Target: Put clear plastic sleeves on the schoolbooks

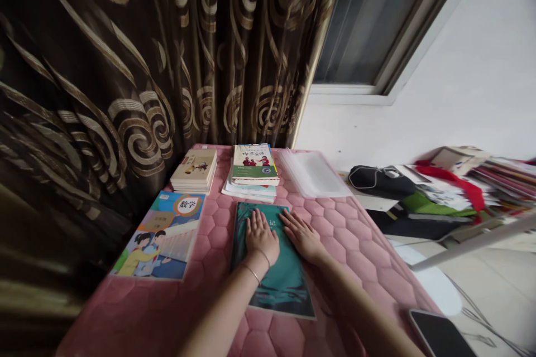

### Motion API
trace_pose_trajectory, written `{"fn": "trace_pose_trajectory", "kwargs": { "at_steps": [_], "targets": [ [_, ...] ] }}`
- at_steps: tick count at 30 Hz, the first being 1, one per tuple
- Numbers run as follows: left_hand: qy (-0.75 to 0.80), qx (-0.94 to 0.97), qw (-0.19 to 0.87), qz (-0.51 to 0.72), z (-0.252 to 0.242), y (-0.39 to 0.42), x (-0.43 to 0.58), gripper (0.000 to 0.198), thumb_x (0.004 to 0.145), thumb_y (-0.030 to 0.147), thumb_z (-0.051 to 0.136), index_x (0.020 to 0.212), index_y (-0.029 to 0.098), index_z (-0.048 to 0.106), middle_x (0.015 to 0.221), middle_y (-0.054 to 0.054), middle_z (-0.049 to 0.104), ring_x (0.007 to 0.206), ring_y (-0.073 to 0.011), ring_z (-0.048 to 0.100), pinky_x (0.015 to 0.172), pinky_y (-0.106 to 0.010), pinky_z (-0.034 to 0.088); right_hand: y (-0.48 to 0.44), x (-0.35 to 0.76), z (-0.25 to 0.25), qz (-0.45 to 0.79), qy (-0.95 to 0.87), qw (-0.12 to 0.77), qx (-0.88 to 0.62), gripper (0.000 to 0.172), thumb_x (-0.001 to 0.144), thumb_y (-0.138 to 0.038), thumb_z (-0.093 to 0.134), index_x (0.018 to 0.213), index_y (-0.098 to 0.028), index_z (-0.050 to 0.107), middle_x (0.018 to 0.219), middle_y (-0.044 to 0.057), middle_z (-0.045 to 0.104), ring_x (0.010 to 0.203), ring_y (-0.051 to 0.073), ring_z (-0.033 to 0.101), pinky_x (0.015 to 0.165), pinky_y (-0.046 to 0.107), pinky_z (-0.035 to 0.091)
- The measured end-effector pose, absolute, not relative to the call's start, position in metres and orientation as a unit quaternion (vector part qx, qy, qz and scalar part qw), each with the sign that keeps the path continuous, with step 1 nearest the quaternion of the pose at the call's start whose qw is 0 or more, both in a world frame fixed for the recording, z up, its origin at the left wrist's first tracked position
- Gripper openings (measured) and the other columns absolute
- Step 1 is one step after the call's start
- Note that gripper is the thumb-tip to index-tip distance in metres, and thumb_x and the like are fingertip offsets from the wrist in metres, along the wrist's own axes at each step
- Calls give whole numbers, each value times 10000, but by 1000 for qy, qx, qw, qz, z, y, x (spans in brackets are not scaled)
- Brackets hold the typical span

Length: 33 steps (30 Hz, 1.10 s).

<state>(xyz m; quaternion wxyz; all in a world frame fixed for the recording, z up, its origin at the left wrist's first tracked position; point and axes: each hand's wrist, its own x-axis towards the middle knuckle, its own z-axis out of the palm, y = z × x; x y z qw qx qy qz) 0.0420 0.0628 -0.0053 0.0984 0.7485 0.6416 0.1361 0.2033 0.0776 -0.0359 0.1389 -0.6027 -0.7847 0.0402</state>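
Note:
A dark green book [281, 279] lies flat in the middle of the pink quilted surface [360, 245]. My left hand [260, 237] rests flat on its cover, fingers stretched out, thin bracelets at the wrist. My right hand [302, 235] lies flat beside it on the book's right half, fingers also spread. Neither hand grips anything. To the left lies a colourful maths textbook [163, 237].
At the back stand a stack of tan books [195, 170], a stack topped by a green book [253, 170] and clear plastic sheets [312, 173]. A patterned brown curtain [125, 78] hangs left. A dark phone [439, 334] lies at the lower right; clutter of papers and a black pouch [379, 179] sits right.

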Motion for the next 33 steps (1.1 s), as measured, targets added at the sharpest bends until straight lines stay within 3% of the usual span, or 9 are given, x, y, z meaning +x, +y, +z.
{"fn": "trace_pose_trajectory", "kwargs": {
  "at_steps": [5,9,14,20,25,33],
  "targets": [
    [619,774,64,117,-7,83,5,588,915,295,335,1450,52,326,1542,-152,243,1437,-258,207,1181,-455,139,78,205,-36,42,-788,146,-597,453,983,-340,310,1425,-310,404,1508,-8,348,1405,204,275,1133,433,277],
    [627,771,51,95,-1,79,-33,571,930,276,295,1464,76,298,1552,-120,224,1437,-251,210,1172,-508,141,79,206,-37,48,-789,136,-597,459,987,-353,300,1433,-299,391,1518,-15,327,1412,212,254,1133,429,279],
    [667,740,27,88,8,51,-29,548,918,223,321,1440,60,349,1529,-162,270,1441,-282,183,1164,-573,70,78,204,-38,37,-785,147,-600,444,981,-328,324,1415,-321,416,1507,-8,354,1401,203,288,1124,439,293],
    [497,851,122,117,-12,-31,43,655,922,437,384,1475,99,284,1558,-130,183,1436,-283,200,1172,-474,225,78,203,-36,42,-788,143,-597,455,978,-322,323,1423,-289,412,1506,12,355,1404,207,278,1124,437,291],
    [507,847,77,137,-19,-48,10,605,920,345,400,1486,176,270,1561,-75,189,1427,-265,235,1163,-467,260,78,204,-35,47,-791,145,-593,459,975,-327,316,1423,-292,412,1506,14,358,1402,208,285,1115,433,306],
    [585,799,14,136,-24,-40,-69,553,925,261,348,1461,129,328,1550,-95,240,1389,-245,330,1115,-385,353,71,194,-26,52,-769,136,-622,471,963,-319,320,1410,-233,442,1503,34,376,1391,250,304,1107,451,307]
  ]
}}
